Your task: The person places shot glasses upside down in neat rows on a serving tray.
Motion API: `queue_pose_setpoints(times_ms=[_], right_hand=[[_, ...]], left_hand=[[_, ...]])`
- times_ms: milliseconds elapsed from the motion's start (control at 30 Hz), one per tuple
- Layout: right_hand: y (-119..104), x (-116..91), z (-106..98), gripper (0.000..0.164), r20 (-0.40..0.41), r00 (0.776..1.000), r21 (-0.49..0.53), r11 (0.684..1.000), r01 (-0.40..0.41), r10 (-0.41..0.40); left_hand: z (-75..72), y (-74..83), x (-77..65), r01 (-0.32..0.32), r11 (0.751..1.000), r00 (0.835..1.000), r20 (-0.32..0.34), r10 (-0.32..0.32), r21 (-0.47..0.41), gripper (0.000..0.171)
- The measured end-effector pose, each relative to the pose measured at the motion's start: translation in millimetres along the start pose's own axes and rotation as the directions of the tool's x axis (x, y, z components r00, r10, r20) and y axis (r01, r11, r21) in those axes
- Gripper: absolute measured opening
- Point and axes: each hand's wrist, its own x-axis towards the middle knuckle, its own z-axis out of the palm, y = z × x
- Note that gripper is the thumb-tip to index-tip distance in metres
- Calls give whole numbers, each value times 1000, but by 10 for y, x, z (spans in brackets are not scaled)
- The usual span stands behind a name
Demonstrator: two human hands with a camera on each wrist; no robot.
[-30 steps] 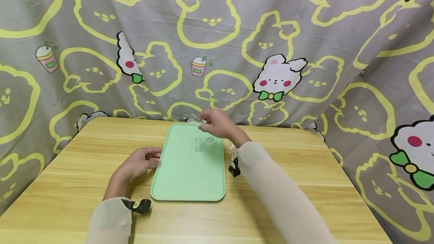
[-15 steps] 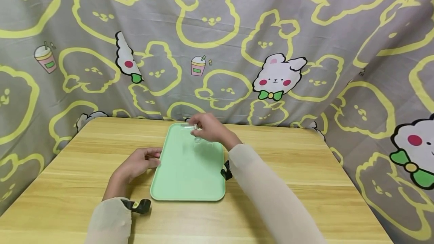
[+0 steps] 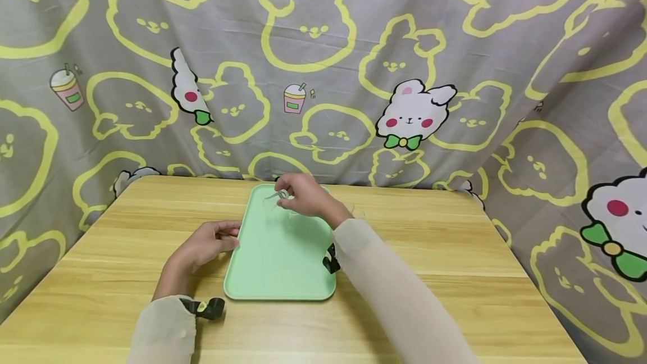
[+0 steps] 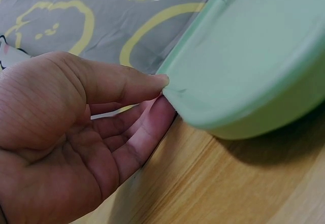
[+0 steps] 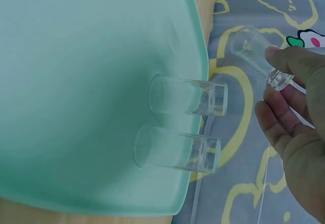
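In the head view my left hand is at the left edge of a pale green tray. The left wrist view shows its thumb on the rim and fingers against the side, pinching the edge. My right hand, over the tray's far end, grips a small clear glass by its thick base, between thumb and fingers. That glass is tilted, its wide mouth pointing away from the fingers. Two similar glasses, one beside the other, stand upside down on the tray, mostly hidden by the right hand in the head view.
The tray lies on a wood-grain table. Faint clear outlines, perhaps more glassware, show right of the tray, beside the right wrist. A grey patterned curtain hangs behind the table's far edge. Dark wrist straps sit on both sleeves.
My right hand has moved left and slightly nearer across the tray's far end, carrying the glass from above the far edge. The left hand and tray have stayed in place.
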Motion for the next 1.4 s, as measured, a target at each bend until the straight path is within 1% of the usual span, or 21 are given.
queue_pose_setpoints(times_ms=[167,267,400,600,700,800,1000,1167,1400], right_hand=[[5,24,61,22,12,1000,-24,1000,9,-8],[7,36,96,24,13,1000,-27,1000,4,-4],[15,42,138,28,29,999,-11,1000,-27,27],[29,45,186,30,57,997,7,999,-48,47],[36,49,204,30,64,997,15,999,-49,48],[48,56,228,30,70,997,12,999,-37,36],[67,69,279,29,74,997,3,1000,-9,9],[75,69,315,28,82,997,-21,1000,-11,13],[85,80,352,29,96,995,-27,999,-30,32]], left_hand=[[4,7,-3,0,1000,1000,-2,0,-8,53],[1,6,1,8,1000,1000,-1,-8,-11,53],[2,-5,21,20,1000,1000,-1,-20,-13,52],[-7,-14,37,13,1000,1000,-1,-13,-17,52],[-6,-20,41,8,1000,1000,3,-8,-15,52],[-2,-15,38,14,1000,1000,-1,-14,-19,52],[-3,-4,18,2,1000,1000,1,-2,-17,52],[-9,-17,13,-6,1000,1000,4,6,-11,52],[-6,-14,18,5,1000,1000,2,-5,-13,52]])
